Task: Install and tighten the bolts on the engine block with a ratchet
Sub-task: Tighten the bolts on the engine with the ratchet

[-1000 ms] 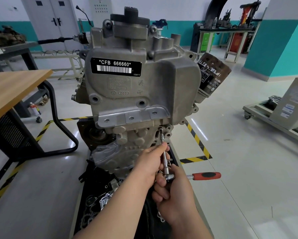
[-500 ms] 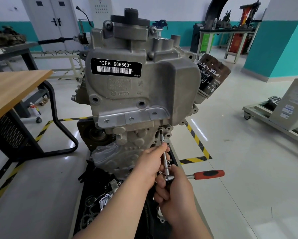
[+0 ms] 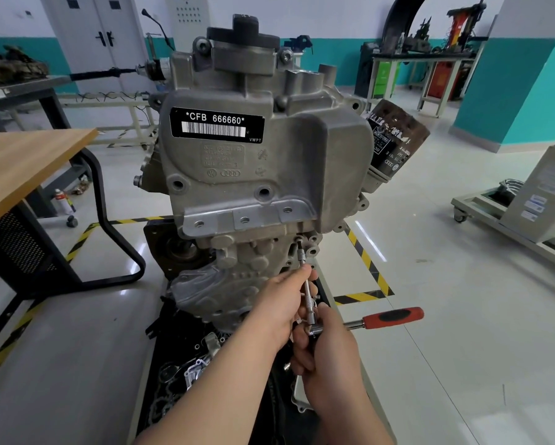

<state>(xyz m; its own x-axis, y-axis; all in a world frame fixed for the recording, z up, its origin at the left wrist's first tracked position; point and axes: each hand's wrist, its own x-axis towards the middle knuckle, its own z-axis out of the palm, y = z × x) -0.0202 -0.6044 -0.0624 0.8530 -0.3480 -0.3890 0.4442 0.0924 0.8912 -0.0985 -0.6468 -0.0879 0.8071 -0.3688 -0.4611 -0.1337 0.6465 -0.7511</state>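
A grey aluminium engine block [image 3: 269, 175] with a black "CFB 666660" label stands upright in the middle. A ratchet with a red and black handle [image 3: 393, 317] carries a long steel extension [image 3: 307, 289] whose socket sits on a bolt [image 3: 299, 242] under the block's lower right flange. My left hand [image 3: 279, 303] pinches the extension shaft near its upper end. My right hand [image 3: 326, 351] grips the ratchet head at the bottom of the extension; the handle sticks out to the right, free of both hands.
A brown oil filter [image 3: 395, 142] juts from the block's right side. A wooden-topped table [image 3: 22, 165] with a black frame stands at left. Loose metal parts and gaskets [image 3: 189, 370] lie on the black base below the block. A wheeled trolley [image 3: 507, 216] is at right.
The ratchet handle has swung slightly up and away on the right. Both hands keep their hold in the same place.
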